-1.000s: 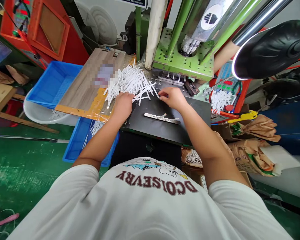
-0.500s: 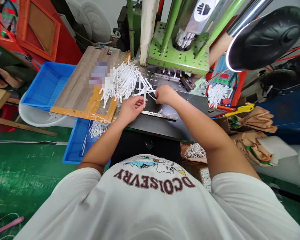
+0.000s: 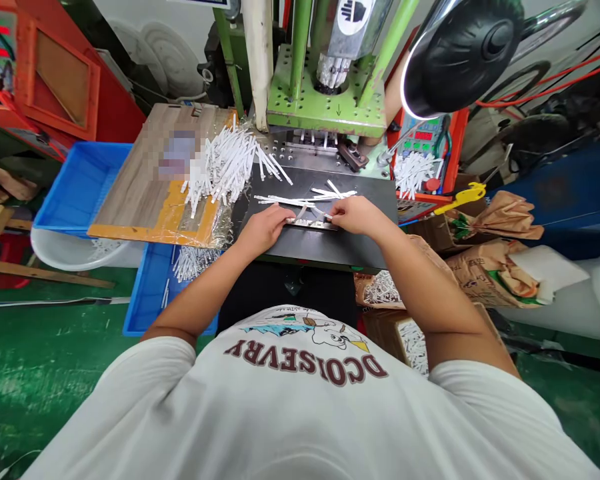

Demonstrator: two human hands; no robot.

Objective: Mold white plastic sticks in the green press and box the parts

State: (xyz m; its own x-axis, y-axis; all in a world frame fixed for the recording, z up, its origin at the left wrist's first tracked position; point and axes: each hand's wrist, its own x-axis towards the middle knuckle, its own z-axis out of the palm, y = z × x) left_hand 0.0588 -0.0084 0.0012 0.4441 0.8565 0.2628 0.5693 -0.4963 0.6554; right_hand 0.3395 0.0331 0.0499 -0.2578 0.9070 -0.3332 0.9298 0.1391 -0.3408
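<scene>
On the dark work plate (image 3: 310, 250) in front of the press lies a narrow metal bar (image 3: 313, 225). My left hand (image 3: 267, 229) is at the bar's left end, thumb and fingers pinched on a thin white strip (image 3: 301, 213) that slants over the bar. At the other end my right hand (image 3: 354, 215) pinches another white strip (image 3: 322, 213); its fingertips hide that strip's end. Just beyond the bar, several loose white strips (image 3: 285, 201) lie across the plate. A large heap of white strips (image 3: 225, 160) spreads to the left.
Behind the plate stands a green press (image 3: 325, 119). A black lamp (image 3: 463, 57) hangs at upper right. On the left are a wooden board (image 3: 130, 193) and a blue bin (image 3: 87, 183). A red control box (image 3: 455, 143) holding more strips stands to the right.
Both hands have come down to the bar's two ends, the right one from beside the heap. Loose strips now lie apart from the heap, beyond the bar. The camera view has shifted.
</scene>
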